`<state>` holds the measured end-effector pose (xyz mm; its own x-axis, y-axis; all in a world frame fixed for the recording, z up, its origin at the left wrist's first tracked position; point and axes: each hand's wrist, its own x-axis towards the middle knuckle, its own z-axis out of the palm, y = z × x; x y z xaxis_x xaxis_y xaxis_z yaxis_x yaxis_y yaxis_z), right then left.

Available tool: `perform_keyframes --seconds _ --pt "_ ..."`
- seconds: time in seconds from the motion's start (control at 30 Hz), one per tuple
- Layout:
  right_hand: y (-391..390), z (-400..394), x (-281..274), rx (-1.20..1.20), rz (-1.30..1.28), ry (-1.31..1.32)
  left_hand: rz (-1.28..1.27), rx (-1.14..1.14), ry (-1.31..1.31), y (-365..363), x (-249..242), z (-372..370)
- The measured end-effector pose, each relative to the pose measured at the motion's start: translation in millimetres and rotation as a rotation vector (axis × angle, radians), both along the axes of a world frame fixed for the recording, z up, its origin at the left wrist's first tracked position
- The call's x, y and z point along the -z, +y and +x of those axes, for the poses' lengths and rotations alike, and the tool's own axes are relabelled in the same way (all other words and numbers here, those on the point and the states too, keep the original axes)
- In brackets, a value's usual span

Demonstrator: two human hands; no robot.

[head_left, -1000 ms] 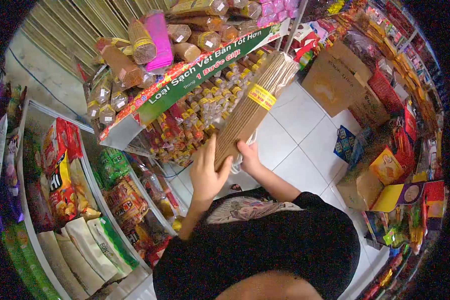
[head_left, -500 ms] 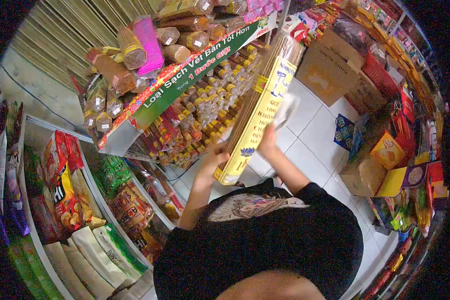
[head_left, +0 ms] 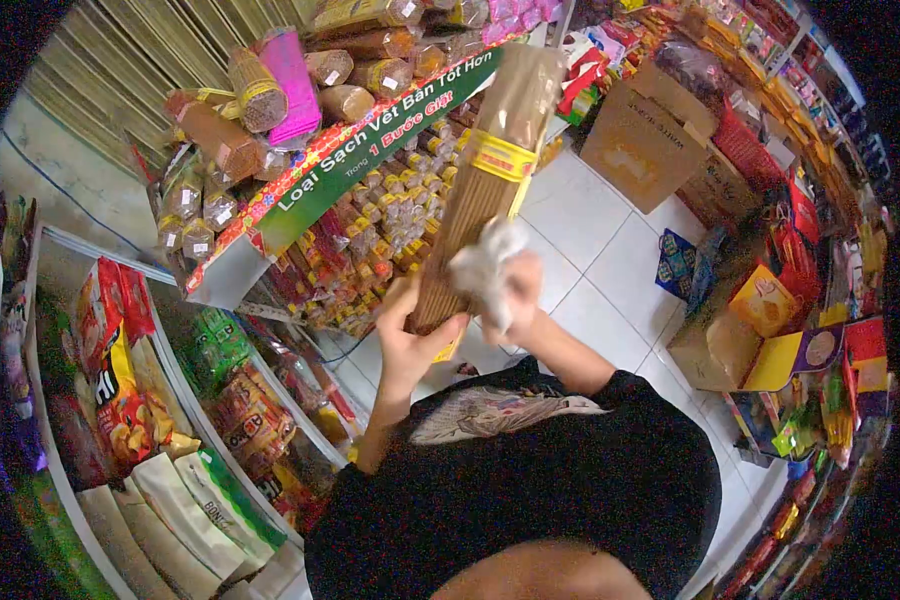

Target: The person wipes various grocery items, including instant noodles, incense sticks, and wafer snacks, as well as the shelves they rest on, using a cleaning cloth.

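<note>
A long pack of incense sticks (head_left: pixel 467 215) in clear wrap with a yellow band stands tilted in front of my chest. My left hand (head_left: pixel 412 335) grips its lower end, the thumb across the near face. In my right hand (head_left: pixel 520 290) is a crumpled white cloth (head_left: pixel 492 268), which lies against or just over the pack's right side. The cloth and the right fingers are blurred, so contact is hard to judge. The brown stick side faces me, and only a strip of the yellow label side shows.
A shelf with a green banner (head_left: pixel 370 150) holds stacked incense packs (head_left: pixel 385 215) at the upper left. Snack bags (head_left: pixel 125 385) fill a rack at the left. Cardboard boxes (head_left: pixel 640 145) and an opened carton (head_left: pixel 715 350) stand on the white tiled floor (head_left: pixel 610 265) at the right.
The pack has been turned, so its brown side faces me instead of the printed yellow label. It has shifted left. The right hand with the cloth has moved left across it.
</note>
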<state>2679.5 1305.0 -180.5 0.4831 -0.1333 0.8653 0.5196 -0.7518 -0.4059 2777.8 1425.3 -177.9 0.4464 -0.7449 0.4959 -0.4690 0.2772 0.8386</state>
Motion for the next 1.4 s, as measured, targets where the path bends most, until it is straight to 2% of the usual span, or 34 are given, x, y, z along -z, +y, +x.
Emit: perform_keyframes --seconds 0.07,0.1,0.13,0.17,0.23,0.27,0.3,0.33,0.4,0.47,0.53,0.57,0.63,0.67,0.73,0.77,0.8,0.87,0.9,0.97,1.1,1.13,1.17,1.23,1.33,1.4 --pt "5.0 5.0 4.5 0.434 -0.477 -0.24 -0.008 -0.046 0.04 3.1 -1.0 -2.6" --pt "-7.9 12.1 -1.7 0.415 -0.484 -0.365 -0.007 -0.081 -0.04 5.3 -2.4 -3.3" --pt "-18.2 4.9 -20.3 0.417 -0.5 -0.319 -0.003 -0.116 -0.118 7.5 -3.8 -4.7" --pt "-30.4 -0.9 -14.1 0.638 -0.331 -0.224 -0.038 -0.131 -0.159 9.2 -6.0 -6.1" --pt "-54.3 -4.8 -32.7 0.869 -0.298 -0.451 -0.042 -0.118 -0.195 13.5 -4.5 -6.8" --pt "-64.8 -4.7 -52.9 0.788 -0.136 -0.45 -0.05 -0.103 -0.232 15.8 -3.9 -7.7" --pt "-75.4 -5.0 -57.0 0.811 0.011 -0.461 0.035 -0.105 -0.171 19.0 -4.0 -11.0" --pt "-76.1 -5.0 -68.5 0.694 0.22 -0.529 0.034 -0.106 -0.17 19.2 -3.2 -11.8" --pt "-71.2 -4.4 -69.7 0.492 0.438 -0.571 -0.034 -0.071 -0.242 18.1 -0.2 -11.9" --pt "-56.2 -4.4 -55.3 0.625 0.321 -0.482 -0.032 -0.076 -0.214 17.5 3.0 -11.9" --pt "-42.5 -5.0 -16.2 0.799 -0.076 -0.295 -0.029 -0.081 -0.184 16.6 4.0 -11.8" --pt "-30.1 0.9 8.3 0.584 0.06 -0.313 -0.014 -0.1 -0.156 15.8 3.9 -10.7" --pt "-0.2 2.2 33.4 0.417 0.051 -0.184 0.04 -0.139 -0.092 16.3 1.1 -11.5" --pt "13.3 -1.1 29.0 0.411 -0.033 -0.124 0.041 -0.137 -0.093 15.9 2.0 -10.1" --pt "10.8 3.4 21.0 0.375 -0.299 -0.223 -0.023 -0.119 -0.138 15.1 5.0 -5.9" --pt "4.2 5.3 18.0 0.401 -0.337 -0.293 -0.024 -0.116 -0.145 16.1 2.7 -7.0" --pt "-9.8 2.8 6.5 0.318 -0.296 -0.221 -0.02 -0.114 -0.143 17.0 1.1 -9.1" --pt "-31.2 -5.1 -12.7 0.648 -0.436 -0.271 0.022 -0.194 -0.246 18.4 -1.1 -14.3" --pt "-39.7 -11.8 -20.5 0.784 -0.37 -0.228 -0.011 -0.189 -0.233 17.7 -2.3 -15.6" --pt "-48.5 -12.0 -55.2 0.869 -0.116 -0.337 -0.042 -0.204 -0.266 17.7 1.8 -16.7" --pt "-48.2 -21.1 -74.3 0.915 -0.1 -0.224 -0.116 -0.236 -0.279 17.0 2.1 -22.7" --pt "-38.9 -18.9 -60.6 0.882 -0.101 -0.217 -0.118 -0.24 -0.277 17.5 3.4 -22.0" --pt "-19.4 -20.8 -25.0 0.648 -0.164 -0.139 -0.104 -0.272 -0.298 17.7 6.2 -20.1" --pt "-4.3 -11.0 22.0 0.365 -0.299 -0.012 -0.093 -0.28 -0.321 17.0 9.3 -14.8" --pt "6.4 -4.8 22.6 0.338 -0.611 -0.248 -0.159 -0.265 -0.289 18.9 22.5 -11.0" --pt "-14.5 -8.7 7.6 0.385 -0.631 -0.261 -0.151 -0.238 -0.277 20.1 14.9 -14.9"
